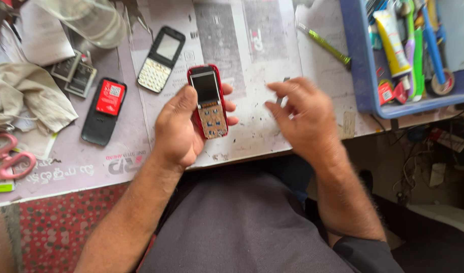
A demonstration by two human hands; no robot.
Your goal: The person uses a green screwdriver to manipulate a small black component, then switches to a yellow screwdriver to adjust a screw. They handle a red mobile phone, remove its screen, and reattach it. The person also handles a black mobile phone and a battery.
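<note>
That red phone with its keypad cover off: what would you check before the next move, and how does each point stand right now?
1. Red phone held firmly in left hand: ok.
2. Screen and bare keypad board face up: ok.
3. Right hand holds a tool: cannot tell, blurred.
4. Black front cover lies within reach on the newspaper: ok.
5. Blue tray of tools near right hand: ok.
</note>
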